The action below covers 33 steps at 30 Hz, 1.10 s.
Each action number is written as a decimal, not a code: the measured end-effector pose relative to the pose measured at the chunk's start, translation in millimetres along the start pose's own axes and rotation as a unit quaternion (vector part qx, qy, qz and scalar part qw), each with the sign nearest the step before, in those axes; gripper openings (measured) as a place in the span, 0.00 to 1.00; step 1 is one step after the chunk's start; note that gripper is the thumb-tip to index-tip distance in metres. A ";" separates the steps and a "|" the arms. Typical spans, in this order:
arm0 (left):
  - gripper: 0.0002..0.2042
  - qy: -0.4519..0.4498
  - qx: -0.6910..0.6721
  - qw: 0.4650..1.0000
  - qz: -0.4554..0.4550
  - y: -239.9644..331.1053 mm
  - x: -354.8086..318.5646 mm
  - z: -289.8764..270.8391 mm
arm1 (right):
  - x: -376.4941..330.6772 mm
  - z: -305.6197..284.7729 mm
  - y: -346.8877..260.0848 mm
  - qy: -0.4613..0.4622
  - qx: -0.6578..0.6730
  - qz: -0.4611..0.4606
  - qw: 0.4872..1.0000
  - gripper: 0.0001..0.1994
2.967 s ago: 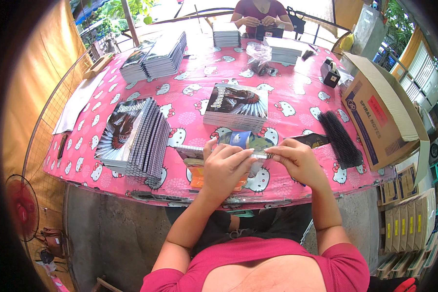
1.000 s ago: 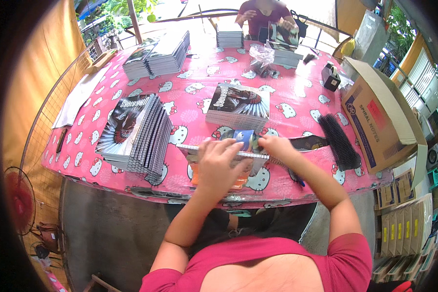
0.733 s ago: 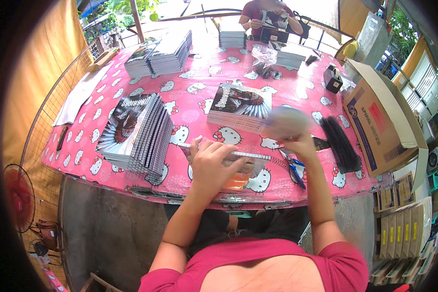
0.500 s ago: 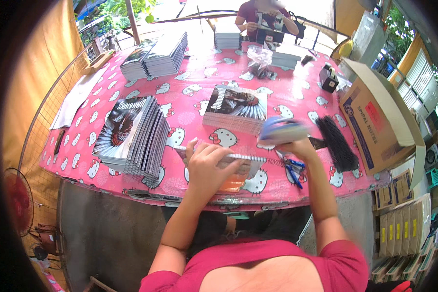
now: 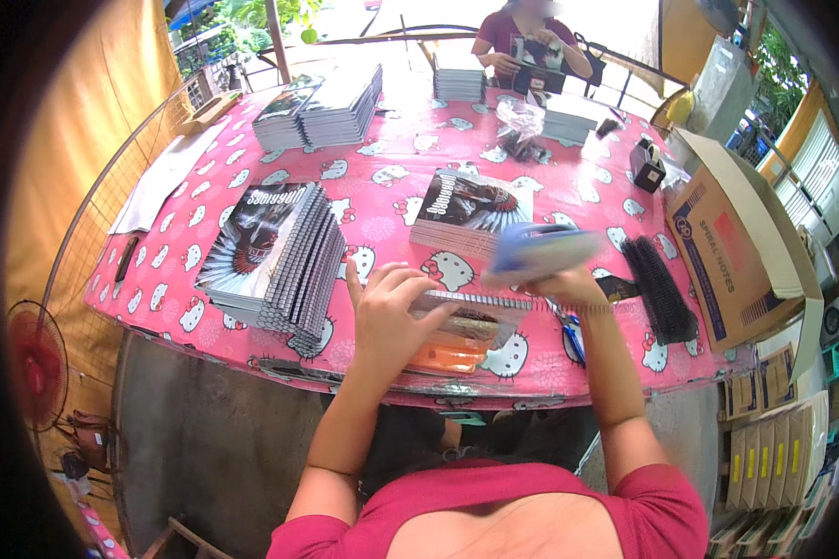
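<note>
My left hand (image 5: 389,303) grips a notebook (image 5: 494,321) near the table's front edge, its thumb on the near side and its fingers over the top edge. Along that edge runs a row of holes or rings. A thin dark spiral coil (image 5: 608,306) stretches from the notebook's right end past my right wrist. My right hand (image 5: 569,287) is closed around a rounded blue and pale object (image 5: 548,252), too smeared by motion to identify. Blue-handled pliers (image 5: 573,337) lie below it, partly hidden by my right forearm. Something orange (image 5: 447,356) shows beneath the notebook.
Spiral notebooks (image 5: 266,247) stand stacked at left; another stack (image 5: 471,205) lies ahead. Black coils (image 5: 660,291) and an open cardboard box (image 5: 732,256) are at right. Farther back are more stacks (image 5: 340,107), a tape dispenser (image 5: 647,166) and a person (image 5: 531,47) holding a book.
The view has shifted, so the table's things sit slightly farther right. My left hand still grips the notebook. The blue object remains in my right hand, still blurred; more coil shows across my right wrist.
</note>
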<state>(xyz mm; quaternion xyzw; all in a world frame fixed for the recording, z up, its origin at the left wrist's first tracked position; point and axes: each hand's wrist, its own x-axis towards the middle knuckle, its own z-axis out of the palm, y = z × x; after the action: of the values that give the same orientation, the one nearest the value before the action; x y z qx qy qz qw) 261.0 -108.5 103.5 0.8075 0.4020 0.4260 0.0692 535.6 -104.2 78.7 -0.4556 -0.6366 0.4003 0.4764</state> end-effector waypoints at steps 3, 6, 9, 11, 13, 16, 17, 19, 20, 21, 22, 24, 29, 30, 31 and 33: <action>0.14 -0.009 -0.016 1.000 -0.017 -5.5 -1.7 -1.6 | 12.6 -1.5 0.5 -0.038 -0.155 -0.078 0.984 0.20; 0.14 -0.013 -0.023 0.999 -0.020 -5.3 0.4 -4.0 | 24.1 5.3 9.9 -0.020 -0.224 -0.038 0.974 0.23; 0.15 0.010 -0.016 0.999 -0.026 -10.2 -4.6 -2.1 | 7.7 19.2 -19.8 -0.082 0.189 0.000 0.979 0.20; 0.15 0.010 -0.010 0.998 -0.064 -1.6 -2.1 -2.3 | 20.8 17.6 -20.8 -0.062 -0.081 0.043 0.994 0.22; 0.16 0.023 -0.067 0.995 -0.066 -11.2 -4.6 -3.0 | 36.1 20.4 -15.8 -0.023 -0.259 0.004 0.965 0.25; 0.17 0.037 -0.083 0.994 -0.055 -16.9 -5.6 -6.2 | 25.3 27.6 -34.0 -0.080 0.007 0.000 0.997 0.20; 0.17 0.039 -0.075 0.995 -0.050 -18.3 -6.8 -7.6 | 25.1 35.0 -36.4 -0.093 0.027 0.024 0.995 0.17; 0.16 0.051 -0.076 0.994 -0.058 -20.7 -5.2 -8.0 | 36.3 39.4 -33.2 -0.064 -0.087 -0.011 0.994 0.19; 0.16 0.053 -0.086 0.993 -0.068 -23.7 -7.5 -8.3 | 35.5 39.5 -31.3 -0.051 -0.035 -0.004 0.998 0.20; 0.15 0.064 -0.094 0.990 -0.078 -28.3 -7.8 -10.1 | 40.2 41.6 -36.8 -0.043 0.015 -0.004 0.999 0.20; 0.16 0.071 -0.091 0.991 -0.074 -31.2 -8.6 -12.1 | 31.6 43.9 -47.3 -0.070 0.090 0.036 0.993 0.20; 0.17 0.053 -0.170 0.975 -0.131 -32.4 -7.1 -12.8 | 40.8 47.8 -47.5 -0.097 -0.077 0.001 0.992 0.21; 0.18 0.053 -0.276 0.944 -0.174 -52.3 -16.9 -6.6 | 48.4 53.7 -38.7 -0.106 0.114 0.049 0.987 0.27; 0.18 0.042 -0.320 0.923 -0.209 -51.1 -18.9 -4.4 | 42.7 55.1 -30.1 -0.099 0.122 0.034 0.987 0.25; 0.18 0.031 -0.362 0.899 -0.243 -50.0 -20.5 -2.2 | 47.3 54.8 -23.2 -0.087 -0.011 0.006 0.996 0.25; 0.18 0.104 -0.437 0.868 -0.211 -47.5 -17.0 3.6 | 67.6 55.7 -15.1 -0.060 -0.273 -0.052 0.959 0.25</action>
<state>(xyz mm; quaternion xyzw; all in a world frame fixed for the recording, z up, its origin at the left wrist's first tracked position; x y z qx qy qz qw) 230.3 -88.1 68.9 0.5420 0.3401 0.6146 0.4614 469.6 -47.4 96.8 -0.5100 -0.7715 0.2129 0.3152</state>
